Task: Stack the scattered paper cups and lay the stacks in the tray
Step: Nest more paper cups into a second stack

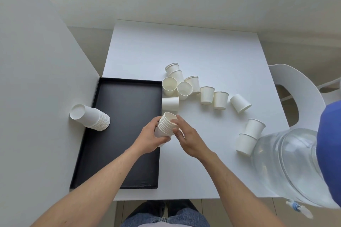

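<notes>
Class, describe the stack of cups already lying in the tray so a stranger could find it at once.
Start at the black tray on the table's left side. At its left edge lies a finished stack on its side, base pointing left over the rim. Unlike the loose single cups on the table, it is many nested together, and no hand touches it.

White cups [206, 96] scattered (stack [92, 117] in tray [127, 153])

White table [203, 51] as ref — clear water jug [287, 164] w/ blue cap at its near-right corner, white chair [295, 86] just beyond right edge.
</notes>
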Motion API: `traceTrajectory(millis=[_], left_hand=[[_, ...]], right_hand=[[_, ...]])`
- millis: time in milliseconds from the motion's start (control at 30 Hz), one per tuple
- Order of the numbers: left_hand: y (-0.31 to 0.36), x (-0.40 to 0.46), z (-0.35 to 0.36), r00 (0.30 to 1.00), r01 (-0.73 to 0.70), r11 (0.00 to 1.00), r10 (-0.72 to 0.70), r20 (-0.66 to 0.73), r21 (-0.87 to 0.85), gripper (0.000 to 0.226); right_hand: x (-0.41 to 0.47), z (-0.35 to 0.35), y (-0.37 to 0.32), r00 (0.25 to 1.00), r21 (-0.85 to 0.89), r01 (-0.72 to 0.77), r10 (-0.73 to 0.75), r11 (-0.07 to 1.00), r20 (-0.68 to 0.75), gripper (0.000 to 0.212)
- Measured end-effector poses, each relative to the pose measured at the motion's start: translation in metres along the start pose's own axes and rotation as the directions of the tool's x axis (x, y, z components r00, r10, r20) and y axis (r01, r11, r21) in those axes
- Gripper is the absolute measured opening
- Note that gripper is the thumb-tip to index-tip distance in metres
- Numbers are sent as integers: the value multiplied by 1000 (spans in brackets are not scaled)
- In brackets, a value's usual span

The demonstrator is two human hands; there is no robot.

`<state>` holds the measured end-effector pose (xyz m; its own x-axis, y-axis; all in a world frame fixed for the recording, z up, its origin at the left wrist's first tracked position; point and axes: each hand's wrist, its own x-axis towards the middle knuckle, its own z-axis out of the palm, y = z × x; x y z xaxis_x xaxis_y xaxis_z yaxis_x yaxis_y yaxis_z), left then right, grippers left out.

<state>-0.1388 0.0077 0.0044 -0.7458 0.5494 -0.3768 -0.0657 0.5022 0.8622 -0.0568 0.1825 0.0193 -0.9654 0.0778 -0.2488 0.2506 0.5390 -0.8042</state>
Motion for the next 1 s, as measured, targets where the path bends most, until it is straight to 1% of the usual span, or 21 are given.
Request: traceTrajectory(millis=[33,67,133,167,200,233,267,300,367,400,467,567,600,700,800,900,1000], left_hand=[[0,0,0,1000,1,1000,-1,-6,1,70],[-1,0,1,1000,7,1000,-7,-14,-1,70],[-3,-1,2,999,30,1000,-30,-40,-11,71],[-4,-2,3,998,37,999,-37,-52,-12,71],[-5,-4,3,997,45,999,-45,-64,-10,71],[-6,-6,3,996,51,999,-52,-77,-8,71],[-8,-7,2,994,56,998,-56,-90,-8,71],[-9,-8,1,993,60,998,-60,-104,-9,71],[-12,-11,-2,990,63,998,-64,-127,-11,71],[-14,-12,-3,989,67,998,-68,-133,-9,71],[-17,-14,-5,986,84,997,-83,-144,-3,72],[-19,-16,-7,982,106,994,-104,-159,3,73],[-19,-16,-7,981,111,994,-109,-160,3,73],[-18,-14,-3,984,125,992,-122,-132,13,71],[-14,-13,5,989,129,991,-127,-73,23,69],[-11,-9,17,993,115,993,-114,-26,39,67],[-4,-1,32,996,84,994,-84,-1,75,68]], right_hand=[[3,-1,1,998,72,-16,21,997,-62,43],[8,-1,3,986,151,-50,73,987,-147,41],[23,-2,10,922,297,-178,265,938,-283,34],[32,-3,14,882,362,-258,371,896,-291,34],[41,-3,18,851,429,-331,462,840,-248,36],[51,-3,21,832,493,-389,527,778,-175,40],[60,-3,24,822,537,-429,560,726,-101,45],[68,-3,25,823,546,-453,567,704,-48,50],[84,0,26,831,521,-472,556,711,-5,54],[92,1,26,832,519,-474,555,711,0,52],[102,3,26,829,512,-477,560,715,-9,38],[104,3,25,821,490,-459,565,741,-85,17],[100,2,25,822,474,-445,557,760,-121,14],[76,-3,23,831,408,-399,512,821,-217,21],[46,-14,25,839,370,-322,444,872,-316,25],[18,-31,26,823,347,-197,347,917,-449,21],[-2,-45,24,825,315,-82,242,945,-511,11]])
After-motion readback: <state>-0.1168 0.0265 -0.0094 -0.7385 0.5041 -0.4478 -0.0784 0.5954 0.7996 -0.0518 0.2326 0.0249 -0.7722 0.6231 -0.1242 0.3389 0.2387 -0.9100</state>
